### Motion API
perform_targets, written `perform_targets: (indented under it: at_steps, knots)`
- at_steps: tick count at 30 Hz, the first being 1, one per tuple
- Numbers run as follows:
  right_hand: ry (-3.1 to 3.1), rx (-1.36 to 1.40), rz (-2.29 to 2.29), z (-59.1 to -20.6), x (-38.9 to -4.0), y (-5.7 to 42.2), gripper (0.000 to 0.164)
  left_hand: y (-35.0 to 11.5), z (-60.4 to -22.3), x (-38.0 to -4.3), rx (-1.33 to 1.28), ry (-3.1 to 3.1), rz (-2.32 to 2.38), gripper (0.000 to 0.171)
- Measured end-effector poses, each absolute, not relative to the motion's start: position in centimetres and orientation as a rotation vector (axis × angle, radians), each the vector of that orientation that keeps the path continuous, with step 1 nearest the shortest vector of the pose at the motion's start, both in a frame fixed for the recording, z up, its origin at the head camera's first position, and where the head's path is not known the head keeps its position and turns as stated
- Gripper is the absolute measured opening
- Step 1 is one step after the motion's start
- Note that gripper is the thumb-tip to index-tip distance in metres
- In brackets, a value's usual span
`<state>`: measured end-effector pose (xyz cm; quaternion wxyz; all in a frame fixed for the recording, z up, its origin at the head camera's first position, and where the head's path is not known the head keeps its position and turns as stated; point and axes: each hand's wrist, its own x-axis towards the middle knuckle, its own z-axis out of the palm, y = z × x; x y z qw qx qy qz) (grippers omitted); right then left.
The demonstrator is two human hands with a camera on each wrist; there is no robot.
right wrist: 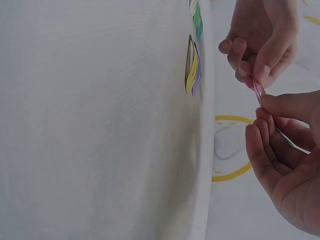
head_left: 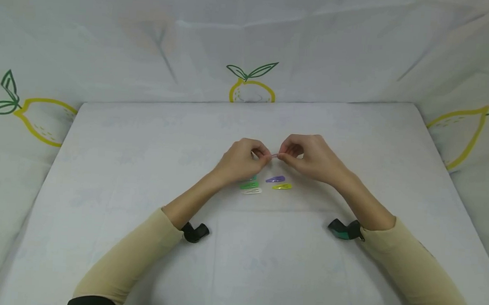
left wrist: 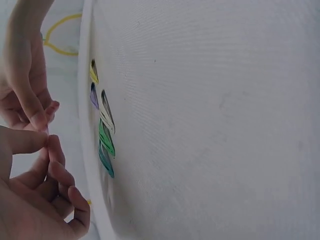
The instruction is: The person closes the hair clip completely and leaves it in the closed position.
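Note:
A pink hair clip (right wrist: 258,89) is held above the table between both hands. My left hand (head_left: 241,159) pinches one end of it with thumb and fingertips. The other end is pinched by my right hand (head_left: 310,157). Below the hands lie a purple hair clip (head_left: 275,179) and a yellow hair clip (head_left: 282,186), one in front of the other. To their left are a green hair clip (head_left: 249,185), a white hair clip (head_left: 252,191) and a teal hair clip (left wrist: 105,161), the teal one partly covered by my left hand in the head view.
The clips lie on a white-covered table (head_left: 145,142). Behind it and at both sides hangs a white cloth (head_left: 316,50) with lemon prints. Dark wrist-worn devices, one at the left wrist (head_left: 196,233) and one at the right wrist (head_left: 345,229), sit near the cuffs.

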<state>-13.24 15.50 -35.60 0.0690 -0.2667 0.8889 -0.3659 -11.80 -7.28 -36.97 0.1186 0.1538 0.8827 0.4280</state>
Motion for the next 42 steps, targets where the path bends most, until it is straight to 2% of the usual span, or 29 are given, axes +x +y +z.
perform_targets:
  at_steps: [7,16,42]
  knots:
    - [2.655,-0.850,-1.137,-35.5,-13.2,15.8,0.005,-7.9,-37.4,-12.1,0.447,2.465,1.347,0.020]
    - [2.618,-0.915,-1.149,-35.5,-13.1,16.0,0.006,-8.3,-37.6,-11.9,0.420,2.410,1.399,0.016]
    - [2.559,-0.854,-1.082,-35.7,-13.3,16.2,0.012,-8.7,-38.0,-11.4,0.433,2.466,1.414,0.013]
